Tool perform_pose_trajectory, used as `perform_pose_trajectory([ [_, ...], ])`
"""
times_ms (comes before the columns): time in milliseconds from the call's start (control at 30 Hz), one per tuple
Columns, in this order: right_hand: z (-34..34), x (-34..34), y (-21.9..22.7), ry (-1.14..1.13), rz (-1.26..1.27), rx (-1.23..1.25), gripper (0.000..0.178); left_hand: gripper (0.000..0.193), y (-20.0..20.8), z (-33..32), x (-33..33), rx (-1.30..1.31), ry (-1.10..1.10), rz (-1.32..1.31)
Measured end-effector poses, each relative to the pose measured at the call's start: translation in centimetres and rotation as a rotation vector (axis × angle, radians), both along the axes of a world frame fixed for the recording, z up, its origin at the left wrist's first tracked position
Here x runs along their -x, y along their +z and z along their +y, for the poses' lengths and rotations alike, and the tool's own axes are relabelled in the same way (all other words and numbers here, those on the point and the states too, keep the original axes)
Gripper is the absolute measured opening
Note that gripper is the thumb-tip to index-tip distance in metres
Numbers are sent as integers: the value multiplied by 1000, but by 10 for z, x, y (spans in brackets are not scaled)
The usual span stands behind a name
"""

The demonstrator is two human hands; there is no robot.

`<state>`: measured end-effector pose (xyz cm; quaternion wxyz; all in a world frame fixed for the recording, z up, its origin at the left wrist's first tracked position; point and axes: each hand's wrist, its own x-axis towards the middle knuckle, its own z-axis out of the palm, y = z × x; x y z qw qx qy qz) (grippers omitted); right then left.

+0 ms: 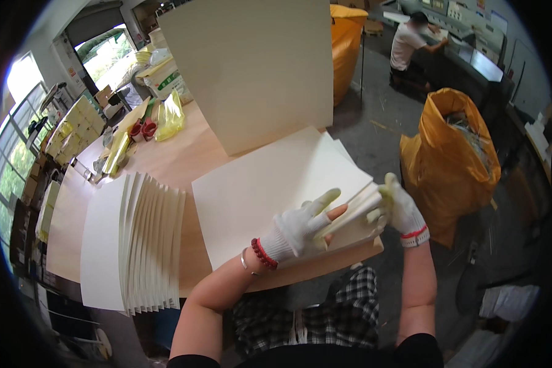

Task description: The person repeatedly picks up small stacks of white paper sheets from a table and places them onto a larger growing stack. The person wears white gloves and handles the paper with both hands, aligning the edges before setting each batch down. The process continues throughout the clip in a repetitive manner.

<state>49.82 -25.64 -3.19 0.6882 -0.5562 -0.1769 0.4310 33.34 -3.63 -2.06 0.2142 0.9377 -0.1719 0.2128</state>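
Fingers (329, 196) on my left hand (294, 232) were spread apart over the white sheets (264, 190), a couple of bare tips poking out of the glove. My right hand (403, 207) was at the sheets' right end, fingers curled around the edges there; honestly can't tell if they were clamped on anything or just nudging. The pile sat along the near edge of the tabletop (187, 138), running toward its near right corner, with a few layers bowed up between my hands.

My read: I was mid-way through separating or squaring up a bunch at that corner. A fanned stack (104, 245) lay over by the left end of the tabletop, overlapped like shingles, so I'd guess that's how this lot was meant to end up too. Next move probably called for a proper pinch on the right, left palm flat to keep the rest from sliding, and an even lift. Rush it and you'd likely crease a corner.
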Motion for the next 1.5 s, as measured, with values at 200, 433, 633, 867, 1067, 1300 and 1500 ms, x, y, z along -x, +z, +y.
perform_pose_trajectory([
  [200, 49, -42, -9, 133, -84, 58, 37, 86, -1, -3, -1, 0, -186, -109],
  [433, 42, -17, -24, -27, -659, -89, 44, 72, -24, 108, 83, -34, 551, 16],
  [633, 17, -47, -99, -295, -508, -319, 61, 51, -26, 137, 151, 952, 896, 571],
  [867, 43, -75, -71, 263, -522, -192, 48, 65, -14, 44, 201, 1866, 305, 95],
  [1067, 42, -41, -38, 104, -403, 118, 30, 30, 26, 16, 285, 1774, 686, -252],
  [1300, 45, -36, -45, 0, -323, 149, 21, 19, 69, 60, 371, 1527, 692, -850],
  [1500, 48, -31, -41, -25, -378, 153, 20, 24, 46, 145, 426, 1632, 760, -935],
])
